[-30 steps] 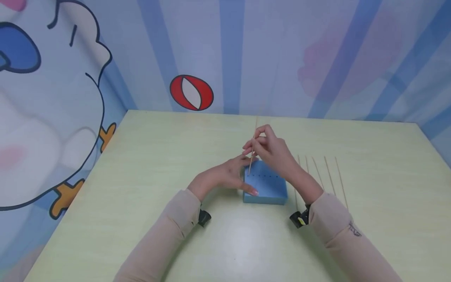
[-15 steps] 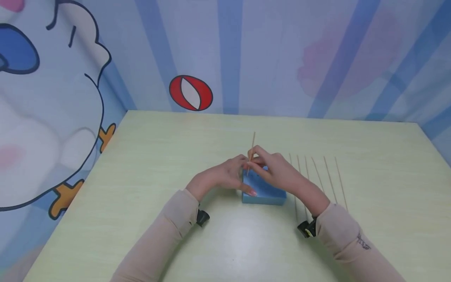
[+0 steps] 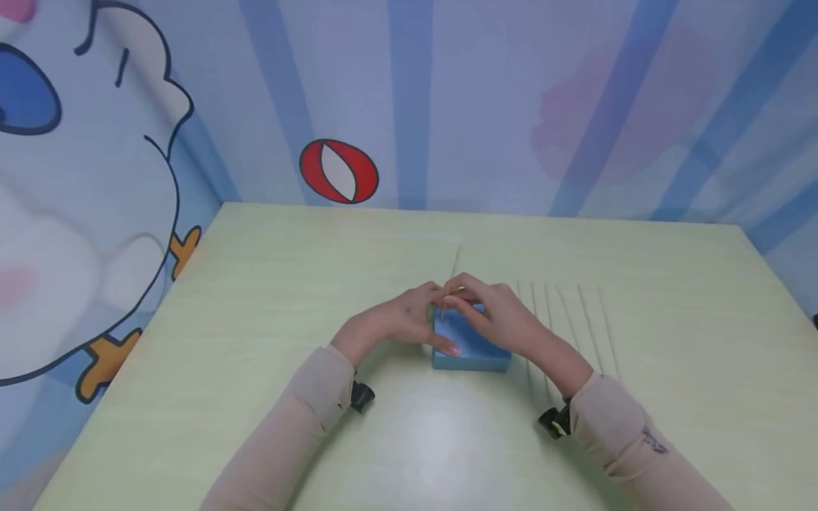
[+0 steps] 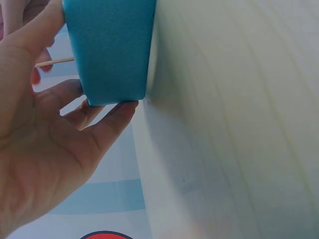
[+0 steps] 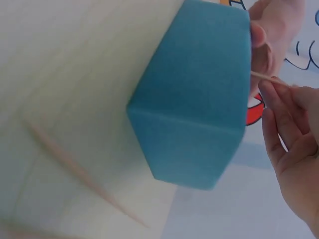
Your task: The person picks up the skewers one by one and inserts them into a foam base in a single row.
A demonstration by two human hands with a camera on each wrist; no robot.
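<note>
My left hand (image 3: pixel 409 318) holds a blue foam-like block (image 3: pixel 471 362) on the table, thumb across its top near the front and fingers at the far side. In the left wrist view, fingertips press the block's end face (image 4: pixel 117 55). My right hand (image 3: pixel 495 312) pinches a thin wooden stick (image 3: pixel 456 261) between thumb and fingers. The stick stands nearly upright, leaning slightly, with its lower end at the top face near the block's left end. From the right wrist, the stick (image 5: pixel 261 75) meets that face; how deep it goes is hidden.
Several thin sticks (image 3: pixel 591 330) lie roughly side by side on the pale table (image 3: pixel 287 270), right of the block, partly under my right forearm. A printed backdrop (image 3: pixel 473 106) stands behind the table. Each wrist carries a small black camera (image 3: pixel 362 396).
My right hand has come down toward the block, and the stick's upper end stands lower than before. The left hand keeps its hold on the block. The head view has shifted slightly.
</note>
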